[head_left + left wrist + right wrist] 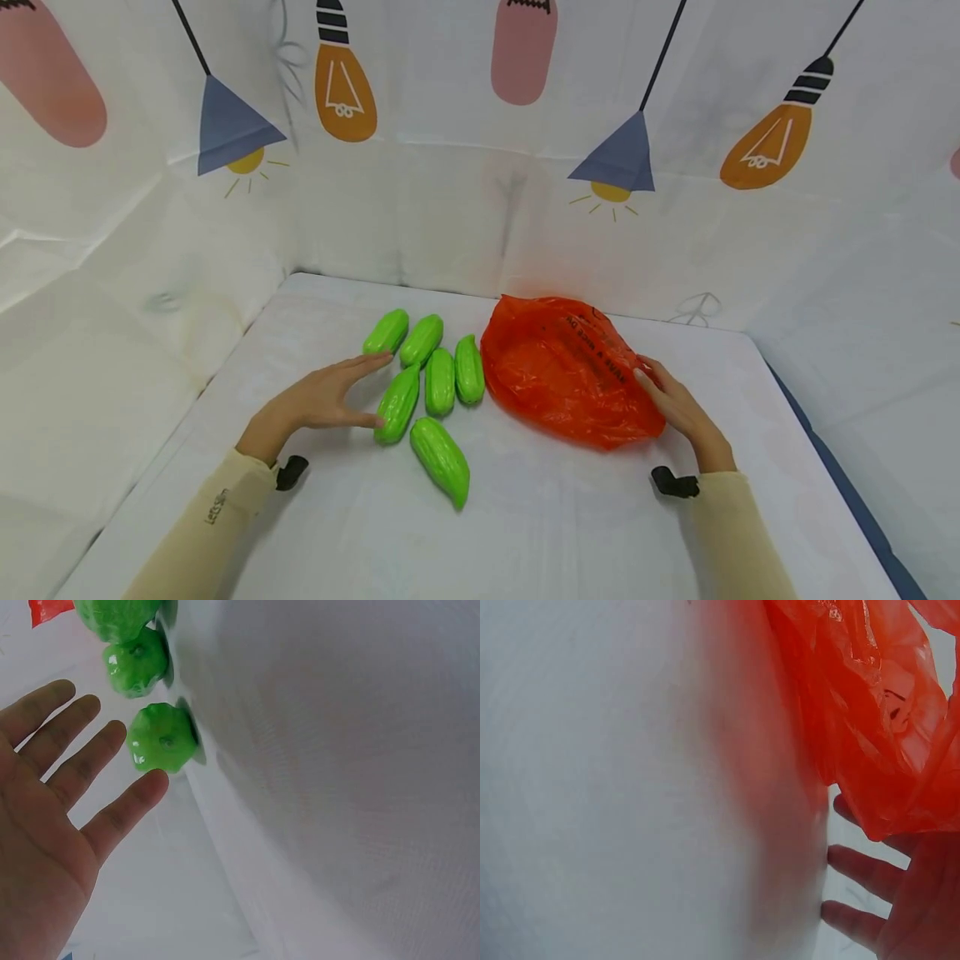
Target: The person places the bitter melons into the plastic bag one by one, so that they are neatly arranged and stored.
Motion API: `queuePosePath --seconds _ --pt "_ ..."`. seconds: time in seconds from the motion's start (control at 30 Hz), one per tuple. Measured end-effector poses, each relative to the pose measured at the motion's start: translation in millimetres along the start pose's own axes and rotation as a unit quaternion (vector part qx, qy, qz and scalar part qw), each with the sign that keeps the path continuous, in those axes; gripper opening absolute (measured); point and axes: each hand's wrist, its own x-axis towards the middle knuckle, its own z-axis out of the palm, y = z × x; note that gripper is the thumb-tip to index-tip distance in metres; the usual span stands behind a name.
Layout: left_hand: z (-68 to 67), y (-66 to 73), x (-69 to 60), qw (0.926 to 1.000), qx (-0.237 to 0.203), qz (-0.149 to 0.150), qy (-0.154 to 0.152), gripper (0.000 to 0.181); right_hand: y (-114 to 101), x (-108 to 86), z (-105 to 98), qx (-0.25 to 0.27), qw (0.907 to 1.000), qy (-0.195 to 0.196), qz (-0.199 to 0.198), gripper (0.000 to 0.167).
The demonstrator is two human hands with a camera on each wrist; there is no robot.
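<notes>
Several glossy bright-green ribbed vegetables, which look like cucumbers or small gourds, lie grouped left of the bag. My left hand [326,396] reaches over the left side of the group, fingers and thumb spread wide around the nearest green vegetable [398,406]. The left wrist view shows the left hand's [52,802] palm with nothing in it. To the right sits a crumpled red plastic bag [555,375] with dark print, its mouth spread. My right hand [678,404] pinches the bag's right rim between thumb and forefinger; in the right wrist view its other fingers [866,874] are extended and apart.
Another green vegetable [441,458] lies nearest the front of the white table [555,517]. White sheets printed with lamps and bulbs rise as a wall [442,208] behind the table and at both sides. A black strap end [291,472] hangs by each wrist.
</notes>
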Motion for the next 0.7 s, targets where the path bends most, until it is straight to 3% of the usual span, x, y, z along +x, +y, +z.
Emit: queuePosePath --seconds 0.33,0.7 --pt "5.2 -2.5 0.8 0.9998 -0.006 0.008 -0.018 0.106 1 -0.5 -5 0.021 0.9991 -0.021 0.029 0.083" --pt "13.2 -7.8 2.6 0.9989 0.004 0.036 -0.029 0.101 3 -2.0 -5 0.036 0.9975 -0.032 0.052 0.085"
